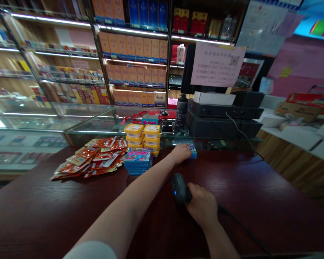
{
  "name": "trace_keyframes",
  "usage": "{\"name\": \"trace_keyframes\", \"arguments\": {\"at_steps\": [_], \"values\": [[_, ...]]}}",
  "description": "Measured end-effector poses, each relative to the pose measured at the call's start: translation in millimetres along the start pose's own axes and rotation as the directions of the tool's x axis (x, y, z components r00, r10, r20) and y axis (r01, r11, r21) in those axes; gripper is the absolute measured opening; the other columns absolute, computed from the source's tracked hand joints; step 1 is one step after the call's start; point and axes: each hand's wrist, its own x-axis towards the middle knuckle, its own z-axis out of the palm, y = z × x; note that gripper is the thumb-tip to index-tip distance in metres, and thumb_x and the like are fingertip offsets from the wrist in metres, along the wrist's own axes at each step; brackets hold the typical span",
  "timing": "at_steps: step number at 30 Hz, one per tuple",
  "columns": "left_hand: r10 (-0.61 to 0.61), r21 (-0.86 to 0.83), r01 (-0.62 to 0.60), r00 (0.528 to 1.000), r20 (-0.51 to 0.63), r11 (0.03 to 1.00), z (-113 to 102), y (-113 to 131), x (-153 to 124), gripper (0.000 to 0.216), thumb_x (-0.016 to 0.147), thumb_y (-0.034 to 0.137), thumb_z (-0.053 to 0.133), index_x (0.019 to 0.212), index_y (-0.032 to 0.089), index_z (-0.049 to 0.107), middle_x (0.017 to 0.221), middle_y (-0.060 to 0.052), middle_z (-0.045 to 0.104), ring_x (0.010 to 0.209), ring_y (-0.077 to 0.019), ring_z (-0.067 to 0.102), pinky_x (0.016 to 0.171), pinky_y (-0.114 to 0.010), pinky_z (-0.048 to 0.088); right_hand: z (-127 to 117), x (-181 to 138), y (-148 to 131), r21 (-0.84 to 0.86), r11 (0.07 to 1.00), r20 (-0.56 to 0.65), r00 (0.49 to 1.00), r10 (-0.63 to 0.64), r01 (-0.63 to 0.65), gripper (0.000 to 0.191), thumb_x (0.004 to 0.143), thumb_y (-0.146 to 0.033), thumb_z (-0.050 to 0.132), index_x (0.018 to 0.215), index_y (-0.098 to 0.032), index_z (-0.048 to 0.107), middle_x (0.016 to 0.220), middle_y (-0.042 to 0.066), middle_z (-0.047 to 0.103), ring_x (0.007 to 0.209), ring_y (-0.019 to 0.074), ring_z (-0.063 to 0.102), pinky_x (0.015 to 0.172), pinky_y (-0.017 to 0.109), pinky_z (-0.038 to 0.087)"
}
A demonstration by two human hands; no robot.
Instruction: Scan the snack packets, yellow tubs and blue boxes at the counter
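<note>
My left hand [181,153] reaches far across the dark wooden counter. Its fingers are closed around a small blue box [193,152], partly hidden by the hand. In my right hand [203,205] is a black barcode scanner [179,188] with a blue light, its cable [243,225] trailing to the lower right. Left of my left forearm stands a stack of blue printed boxes [138,162]. Behind it are stacked yellow-lidded tubs [152,135]. A heap of orange-red snack packets [93,156] lies further left.
A glass display case [102,122] borders the counter's far side, bearing a phone [167,127] and a black bottle [181,111]. A monitor with a pink notice [217,66] stands above dark register equipment [224,122] at the back right. Stocked shelves [135,68] line the wall.
</note>
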Motion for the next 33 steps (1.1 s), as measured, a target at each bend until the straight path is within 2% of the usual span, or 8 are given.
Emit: {"name": "trace_keyframes", "arguments": {"at_steps": [7, 9, 11, 14, 16, 21, 26, 33], "values": [[-0.245, -0.062, 0.237, 0.935, -0.255, 0.970, -60, 0, -57, 0.015, 0.090, 0.017, 0.047, 0.092, 0.017, 0.061, 0.093, -0.010, 0.063, 0.092, -0.0218, 0.055, 0.073, -0.034, 0.045, -3, -2, -2, -0.045, 0.998, 0.062, 0.997, 0.037, -0.035, 0.014, 0.076, -0.020, 0.056, 0.090, -0.022, 0.059, 0.087, 0.003, 0.068, 0.079, 0.0178, 0.064, 0.063, 0.026, 0.034], [-0.431, -0.282, 0.340, 0.811, -0.394, 0.897, -71, 1, -84, 0.011, 0.088, 0.019, 0.050, 0.092, 0.018, 0.060, 0.095, -0.008, 0.062, 0.091, -0.0195, 0.055, 0.077, -0.032, 0.046, -3, -2, -1, -0.045, 0.999, 0.070, 0.997, 0.033, -0.030, 0.018, 0.076, -0.020, 0.057, 0.093, -0.022, 0.059, 0.089, 0.003, 0.068, 0.082, 0.0183, 0.064, 0.065, 0.026, 0.035], [-0.639, -0.583, 0.332, 0.613, -0.464, 0.742, -73, 4, -113, 0.007, 0.085, 0.021, 0.054, 0.090, 0.019, 0.059, 0.092, -0.005, 0.062, 0.088, -0.0170, 0.057, 0.076, -0.029, 0.048, -3, -3, -1, -0.042, 0.999, 0.063, 0.998, 0.026, -0.023, 0.019, 0.076, -0.020, 0.056, 0.095, -0.022, 0.059, 0.089, 0.003, 0.069, 0.083, 0.0186, 0.064, 0.066, 0.027, 0.035], [-0.902, -0.913, 0.184, 0.315, -0.295, 0.363, -66, 17, -156, 0.021, 0.074, 0.031, 0.069, 0.084, 0.018, 0.058, 0.080, -0.001, 0.062, 0.075, -0.0148, 0.060, 0.067, -0.026, 0.051, -3, -6, -1, -0.036, 0.999, 0.049, 0.999, 0.021, -0.019, 0.019, 0.077, -0.021, 0.056, 0.096, -0.022, 0.060, 0.089, 0.003, 0.069, 0.081, 0.0193, 0.065, 0.064, 0.027, 0.035], [-0.972, -0.994, 0.030, 0.214, -0.095, 0.104, -58, 30, -182, 0.035, 0.066, 0.034, 0.076, 0.089, 0.016, 0.058, 0.081, -0.001, 0.065, 0.074, -0.0155, 0.063, 0.069, -0.029, 0.054, -4, -7, -3, -0.037, 0.999, 0.041, 0.999, 0.022, -0.021, 0.020, 0.077, -0.022, 0.057, 0.096, -0.023, 0.060, 0.090, 0.003, 0.069, 0.082, 0.0202, 0.065, 0.063, 0.027, 0.034], [-0.971, -0.948, -0.241, 0.167, 0.170, -0.208, -46, 59, -220, 0.050, 0.058, 0.032, 0.082, 0.096, 0.016, 0.055, 0.091, -0.003, 0.068, 0.083, -0.0180, 0.067, 0.080, -0.040, 0.057, -11, -9, -8, -0.017, 0.999, 0.026, 0.999, 0.033, -0.032, 0.020, 0.078, -0.023, 0.056, 0.097, -0.024, 0.061, 0.089, 0.003, 0.071, 0.083, 0.0214, 0.067, 0.063, 0.027, 0.036], [-0.962, -0.954, -0.152, 0.124, 0.242, -0.260, -34, 64, -226, 0.052, 0.054, 0.033, 0.084, 0.094, 0.012, 0.057, 0.085, -0.005, 0.069, 0.076, -0.0182, 0.067, 0.075, -0.037, 0.057, -15, -4, 2, 0.231, 0.973, 0.035, 0.999, 0.000, -0.008, 0.033, 0.074, -0.028, 0.060, 0.106, -0.024, 0.064, 0.094, 0.006, 0.073, 0.087, 0.0253, 0.067, 0.068, 0.030, 0.044], [-0.967, -0.976, -0.037, 0.146, 0.206, -0.214, -24, 67, -224, 0.044, 0.052, 0.029, 0.082, 0.086, 0.011, 0.061, 0.078, -0.006, 0.070, 0.069, -0.0180, 0.066, 0.069, -0.032, 0.054, -12, -6, 16, 0.791, 0.590, -0.028, 0.974, -0.225, 0.159, 0.039, 0.068, -0.034, 0.072, 0.102, -0.014, 0.067, 0.102, 0.009, 0.073, 0.093, 0.0252, 0.068, 0.087, 0.037, 0.051]]}}
